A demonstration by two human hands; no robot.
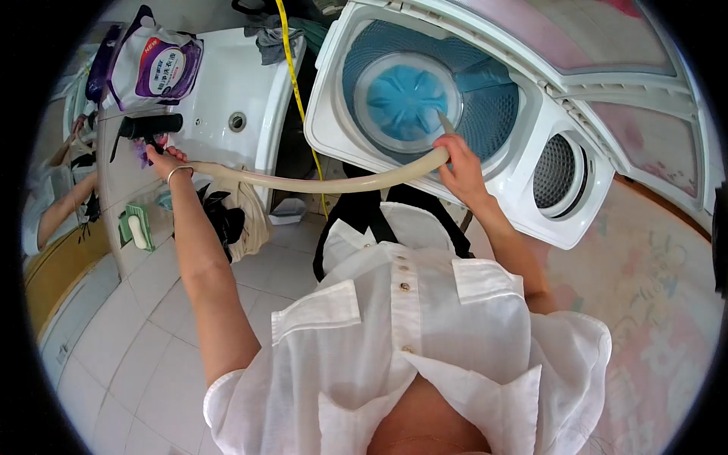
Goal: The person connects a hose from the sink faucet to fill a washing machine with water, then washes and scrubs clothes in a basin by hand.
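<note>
A cream hose runs from the black faucet at the sink to the washing machine. My left hand is closed around the hose's end just below the faucet. Over the near edge of the wash tub, my right hand grips the other end, its tip pointing into the tub. Bluish water lies over the finned disc at the tub's bottom. The machine's lids stand raised.
A white sink is at the left, with a purple-and-white detergent bag on it. A yellow tape hangs between sink and machine. The spin tub sits at the right. Soap lies on a green dish.
</note>
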